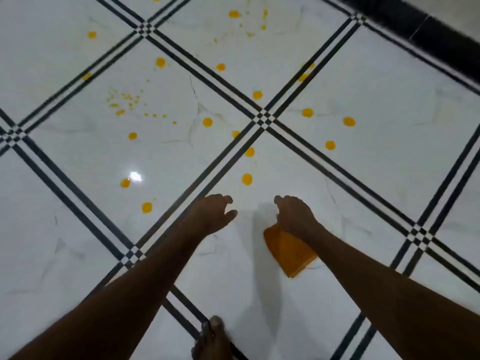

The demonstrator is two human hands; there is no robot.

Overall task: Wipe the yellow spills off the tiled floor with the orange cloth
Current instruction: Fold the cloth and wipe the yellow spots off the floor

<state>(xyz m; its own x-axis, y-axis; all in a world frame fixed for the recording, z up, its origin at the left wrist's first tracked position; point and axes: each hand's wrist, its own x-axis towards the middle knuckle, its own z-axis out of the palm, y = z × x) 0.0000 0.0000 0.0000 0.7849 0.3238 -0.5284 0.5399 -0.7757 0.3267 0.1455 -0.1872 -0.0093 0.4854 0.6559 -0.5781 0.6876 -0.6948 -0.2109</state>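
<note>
- Dozens of yellow spills (246,179) are dotting the tiled floor (363,178) in our one head view, from fat round drops close in to fine spatter farther out, and none of them is looking smeared or wiped
- We are holding the orange cloth (289,252) in our right hand (294,216); the fingers are curled down and closed over its upper end, and the rest of the folded cloth is hanging out below the wrist, over a clean part of the white tile
- We cannot tell whether the cloth's lower edge is touching the floor or hanging just above it
- Our left hand (214,211) is reaching forward beside the right, fingers loosely spread and holding nothing, over the dark double line (166,224) between two tiles
- Something dark at the bottom edge is probably our foot (211,339), too blurred to be sure
- We are judging that wiping is not yet begun: this is the approach, with the cloth in hand and every spill waiting
- Nearest to the cloth is the round drop just ahead of both hands, so the next move is calling for bringing the cloth forward, pressing it flat on that drop, and working outward without dragging yellow across clean tile
</note>
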